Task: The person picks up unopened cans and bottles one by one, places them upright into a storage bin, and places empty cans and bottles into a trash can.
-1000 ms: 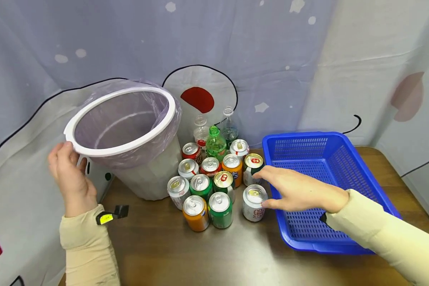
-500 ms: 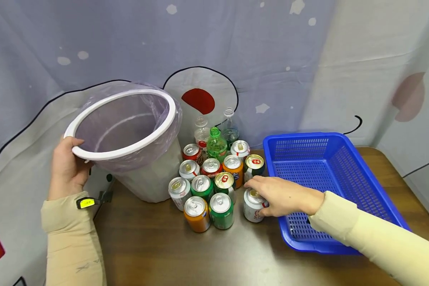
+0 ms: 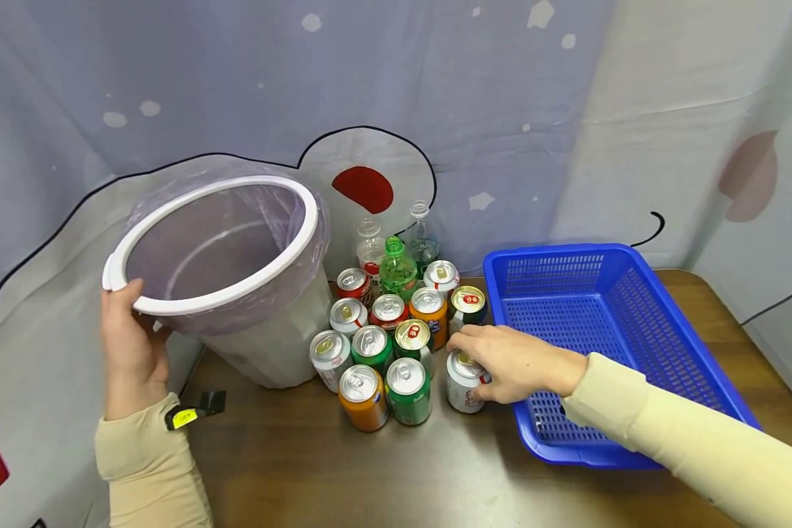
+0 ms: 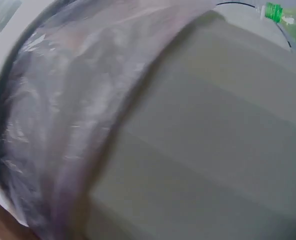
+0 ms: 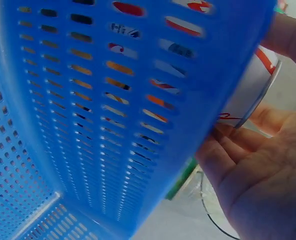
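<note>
On the left, a pale waste bin with a clear purplish liner leans over, its white rim ring facing up and forward. My left hand grips that rim at its near left side, thumb on top. My right hand holds a white soda can with red print, fingers and thumb round its sides. This can stands on the table, just left of the blue basket. In the right wrist view, the fingers wrap the can behind the basket wall. The left wrist view shows mostly liner and bin wall.
Between bin and basket stand several upright cans, including orange and green ones. Behind them are a green bottle and two clear bottles. A printed curtain hangs close behind the wooden table.
My left hand has closed on the bin's rim, and the rim has shifted slightly down and left. My right hand has moved left onto the white can and closed round it.
</note>
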`<state>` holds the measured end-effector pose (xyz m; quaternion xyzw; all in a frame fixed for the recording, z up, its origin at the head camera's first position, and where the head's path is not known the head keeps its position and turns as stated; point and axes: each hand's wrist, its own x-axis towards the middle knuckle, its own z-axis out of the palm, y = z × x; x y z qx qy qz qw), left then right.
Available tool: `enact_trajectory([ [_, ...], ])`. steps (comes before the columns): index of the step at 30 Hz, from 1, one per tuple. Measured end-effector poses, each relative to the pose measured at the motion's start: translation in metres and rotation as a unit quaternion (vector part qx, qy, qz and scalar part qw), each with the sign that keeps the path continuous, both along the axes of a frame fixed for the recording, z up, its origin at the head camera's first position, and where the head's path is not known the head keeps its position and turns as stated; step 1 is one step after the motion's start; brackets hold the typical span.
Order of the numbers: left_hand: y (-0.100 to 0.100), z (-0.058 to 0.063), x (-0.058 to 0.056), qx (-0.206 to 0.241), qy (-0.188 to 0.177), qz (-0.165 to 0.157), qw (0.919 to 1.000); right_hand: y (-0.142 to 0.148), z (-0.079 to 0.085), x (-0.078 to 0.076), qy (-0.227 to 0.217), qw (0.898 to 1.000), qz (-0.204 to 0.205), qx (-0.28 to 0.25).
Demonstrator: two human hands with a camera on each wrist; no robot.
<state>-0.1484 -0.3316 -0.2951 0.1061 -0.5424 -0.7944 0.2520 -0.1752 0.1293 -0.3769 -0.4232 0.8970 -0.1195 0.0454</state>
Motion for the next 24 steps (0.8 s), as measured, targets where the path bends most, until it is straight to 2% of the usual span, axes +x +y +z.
enact_trajectory([
  [4, 0.009, -0.016, -0.004, 0.033, 0.094, 0.004, 0.9950, 0.002, 0.010, 0.001, -0.001, 1.000, 0.005, -0.022],
  [7, 0.013, -0.023, -0.008, 0.031, 0.159, 0.014, 0.9867, 0.008, 0.031, 0.003, 0.005, 0.998, 0.008, -0.058],
  [11, 0.017, -0.027, -0.013, 0.013, 0.206, 0.023, 0.9782, 0.030, 0.069, 0.002, 0.018, 0.994, -0.015, -0.111],
  [15, 0.019, -0.029, -0.015, -0.002, 0.228, 0.027, 0.9732, 0.060, 0.094, -0.004, 0.033, 0.988, -0.079, -0.127],
  [19, 0.019, -0.029, -0.016, -0.003, 0.244, 0.026, 0.9695, 0.090, 0.097, -0.015, 0.050, 0.983, -0.144, -0.101],
  [24, 0.019, -0.029, -0.018, 0.006, 0.256, 0.024, 0.9663, 0.121, 0.077, -0.036, 0.048, 0.977, -0.195, -0.069],
])
